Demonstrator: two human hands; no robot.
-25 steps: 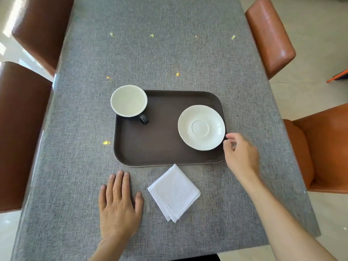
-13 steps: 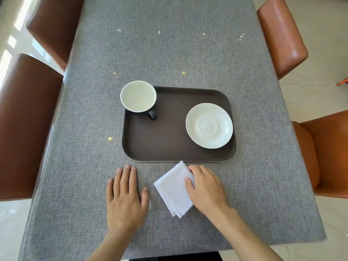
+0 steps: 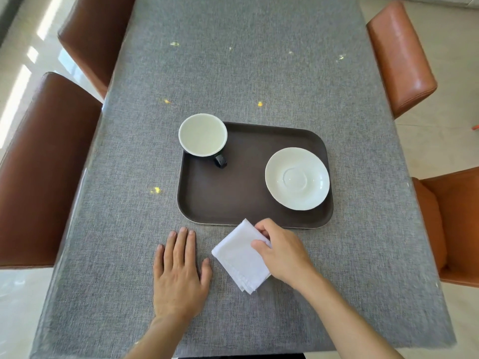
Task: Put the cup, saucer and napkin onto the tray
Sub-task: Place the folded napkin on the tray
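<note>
A dark brown tray point(image 3: 233, 198) lies in the middle of the grey table. A cup point(image 3: 202, 134), dark outside and white inside, stands at the tray's far left corner with its handle pointing toward me. A white saucer point(image 3: 297, 178) rests on the tray's right side. A folded white napkin point(image 3: 237, 257) lies on the table just in front of the tray. My right hand point(image 3: 283, 251) pinches the napkin's right corner between thumb and fingers. My left hand point(image 3: 180, 273) lies flat on the table left of the napkin, fingers apart, holding nothing.
The grey cloth-covered table point(image 3: 259, 73) stretches away beyond the tray. Brown leather chairs stand at the left point(image 3: 44, 164) and far left point(image 3: 93, 35). Orange-brown chairs stand at the far right point(image 3: 399, 58) and right point(image 3: 451, 224).
My right hand left the saucer's edge, came down to the napkin, and now its fingers have curled to pinch the napkin's corner. My left hand has stayed flat.
</note>
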